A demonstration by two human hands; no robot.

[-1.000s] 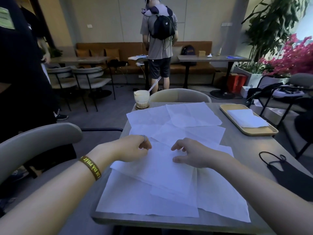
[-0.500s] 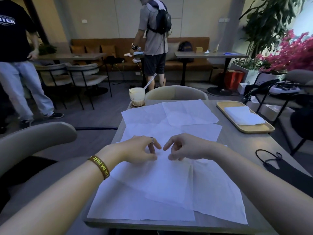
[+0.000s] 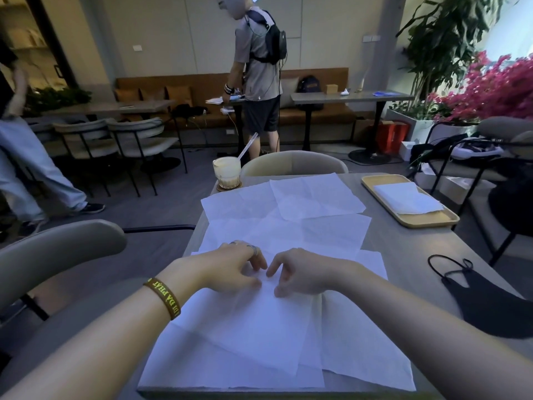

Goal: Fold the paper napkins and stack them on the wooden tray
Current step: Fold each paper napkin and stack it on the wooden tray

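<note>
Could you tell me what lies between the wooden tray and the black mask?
Nothing: in the head view, only bare tabletop separates the tray from the mask.

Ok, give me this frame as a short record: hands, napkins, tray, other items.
left hand: fingers pinch the far edge of the top napkin
right hand: fingers pinch the same edge, close beside the left hand
top napkin: unfolded, lying flat
other napkins: several unfolded, overlapping across the table
tray: far right, holds folded napkins
drink: far left corner
mask: black, right of the napkins
</note>
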